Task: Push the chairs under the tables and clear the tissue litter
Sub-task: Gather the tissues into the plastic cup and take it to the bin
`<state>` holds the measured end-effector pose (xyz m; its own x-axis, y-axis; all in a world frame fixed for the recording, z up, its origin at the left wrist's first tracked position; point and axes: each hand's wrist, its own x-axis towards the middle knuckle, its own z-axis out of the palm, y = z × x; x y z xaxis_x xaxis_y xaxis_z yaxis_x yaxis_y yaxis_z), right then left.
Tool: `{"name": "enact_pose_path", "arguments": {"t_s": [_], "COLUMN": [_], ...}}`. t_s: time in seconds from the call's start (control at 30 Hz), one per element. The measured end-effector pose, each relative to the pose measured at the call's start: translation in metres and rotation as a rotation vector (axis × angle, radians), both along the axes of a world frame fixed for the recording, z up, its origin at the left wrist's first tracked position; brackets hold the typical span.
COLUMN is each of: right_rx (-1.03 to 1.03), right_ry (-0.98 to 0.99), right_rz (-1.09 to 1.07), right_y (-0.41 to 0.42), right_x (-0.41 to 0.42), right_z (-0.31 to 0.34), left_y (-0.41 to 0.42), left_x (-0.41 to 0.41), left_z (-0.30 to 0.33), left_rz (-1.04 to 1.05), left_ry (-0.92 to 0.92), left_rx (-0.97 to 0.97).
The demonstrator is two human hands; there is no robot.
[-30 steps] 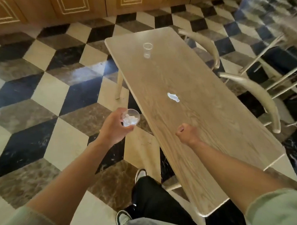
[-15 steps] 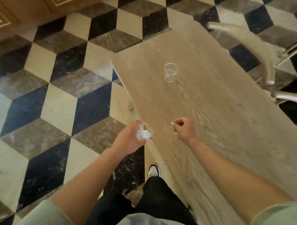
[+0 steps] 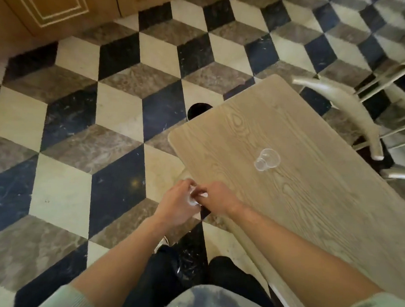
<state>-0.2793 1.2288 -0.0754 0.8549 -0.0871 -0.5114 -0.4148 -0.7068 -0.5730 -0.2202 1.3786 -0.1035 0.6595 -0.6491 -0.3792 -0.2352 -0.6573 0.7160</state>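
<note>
My left hand [image 3: 175,204] grips a clear plastic cup [image 3: 192,197] holding white tissue, just off the near left edge of the light wooden table [image 3: 310,216]. My right hand [image 3: 216,197] presses against the cup's mouth, pinching a small white tissue scrap [image 3: 204,195]. A second clear plastic cup [image 3: 267,159] lies tipped on the tabletop, farther out to the right. A pale chair back [image 3: 345,108] stands at the table's far right side.
The floor [image 3: 104,137] is a cube-pattern tile in black, cream and brown. Wooden cabinet doors [image 3: 59,5] line the back left. A dark round object [image 3: 198,109] shows at the table's far corner. More chair legs [image 3: 397,76] crowd the right.
My right hand picked the tissue off the table and carried it left to the cup in my left hand. The view has shifted toward the table's far end.
</note>
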Motion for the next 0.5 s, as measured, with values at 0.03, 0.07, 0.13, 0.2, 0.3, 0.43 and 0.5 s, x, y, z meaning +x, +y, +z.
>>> {"name": "enact_pose_path", "arguments": {"t_s": [0.03, 0.07, 0.13, 0.2, 0.3, 0.43, 0.5], "right_rx": [-0.024, -0.023, -0.004, 0.017, 0.061, -0.116, -0.492], "right_ry": [0.054, 0.136, 0.28, 0.313, 0.183, -0.335, -0.494], "right_rz": [0.026, 0.053, 0.129, 0.112, -0.18, -0.717, -0.825], "right_y": [-0.003, -0.006, -0.012, -0.028, -0.061, -0.111, -0.135], "right_x": [0.011, 0.024, 0.045, 0.055, 0.048, 0.02, 0.012], "right_z": [0.0, 0.0, 0.007, 0.017, 0.028, 0.026, 0.012], "left_y": [-0.003, -0.007, -0.018, -0.041, -0.079, -0.13, -0.15], "left_x": [0.014, 0.029, 0.053, 0.072, 0.088, 0.106, 0.116], "left_z": [0.001, 0.003, 0.006, 0.004, 0.004, 0.004, 0.001], "left_rz": [-0.038, -0.083, -0.211, -0.339, -0.414, -0.474, -0.515], "left_ry": [-0.017, -0.035, -0.102, -0.117, -0.079, -0.05, -0.054], "left_rx": [-0.012, -0.014, 0.007, 0.011, -0.044, -0.116, -0.108]}}
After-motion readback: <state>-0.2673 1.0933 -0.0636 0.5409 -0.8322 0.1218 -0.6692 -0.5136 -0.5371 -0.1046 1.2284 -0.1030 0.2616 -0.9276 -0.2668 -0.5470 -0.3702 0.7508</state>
